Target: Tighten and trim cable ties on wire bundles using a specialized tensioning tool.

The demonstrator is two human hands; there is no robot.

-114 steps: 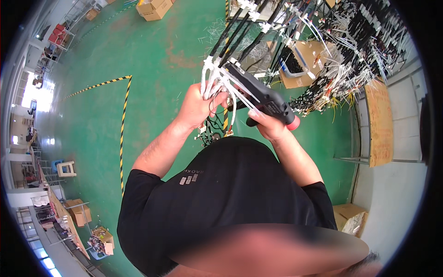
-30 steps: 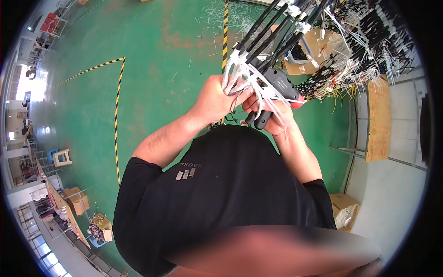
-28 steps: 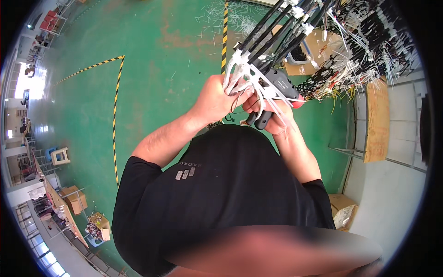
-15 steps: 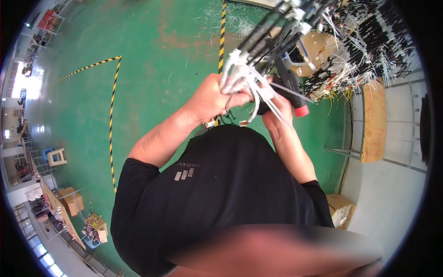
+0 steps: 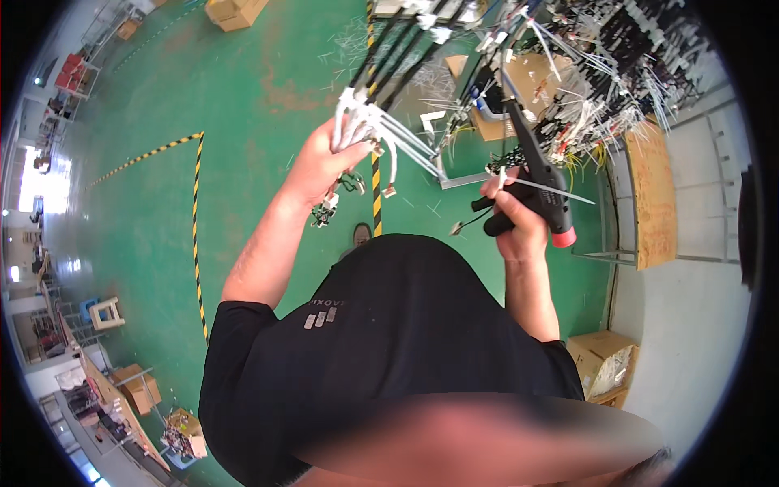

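Nearest, at the bottom edge, a blurred patch, then a black shirt (image 5: pixel 389 341) filling the lower middle, with both bare forearms rising from it.

Below and around, a green painted floor (image 5: pixel 243 105), crossed by yellow and black striped tape (image 5: pixel 195 211) running down the left side and again in a short strip (image 5: pixel 376 195) near the middle. One shoe tip (image 5: pixel 361 235) just visible above the shirt. Small white scraps scattered on the floor near the top centre.

Left hand (image 5: pixel 324 162) raised, closed tightly around a bundle of cables (image 5: pixel 381 89), black sleeves above and white ends sticking out near the fingers. Some white ties (image 5: pixel 406 146) spreading out from the bundle toward the right. A small connector with short wires (image 5: pixel 329 207) hanging just under this hand.

Right hand (image 5: pixel 519 215) also closed, gripping a black tool shaped like a gun (image 5: pixel 540 183) with a red end cap, its narrow nose pointing up. A thin white strip crossing the tool near the hand. Well apart from the left hand and the bundle.

Farther, at upper right, a rack full of hanging wires (image 5: pixel 600 81), dense and hard to separate one from another. Beside it a wooden board (image 5: pixel 653 199) on edge. Cardboard boxes at the top (image 5: pixel 231 12) and at lower right (image 5: pixel 604 365). At the far left rim, shelves, a small stool (image 5: pixel 105 312) and more boxes, bent by the lens and too small to tell clearly.
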